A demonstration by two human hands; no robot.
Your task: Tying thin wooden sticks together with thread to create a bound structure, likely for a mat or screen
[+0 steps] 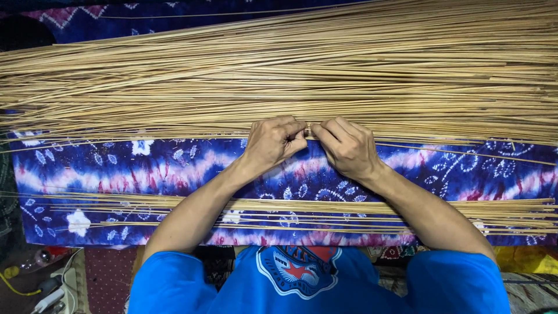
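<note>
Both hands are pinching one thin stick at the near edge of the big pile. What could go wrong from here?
The left hand and right hand grip one thin stick close together; bending there might snap it. Pulling could also drag neighbours out of the big pile, and the forearms may disturb the smaller row beneath them.

Bare strip of patterned cloth (145, 166) between dense stick pile (279, 70) and thin stick row (116, 212) — passable

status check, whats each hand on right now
Left hand and right hand side by side, fingers pinching one thin stick at near edge of big stick pile. Smaller stick row under forearms on blue patterned cloth. Nothing blocking.
</note>
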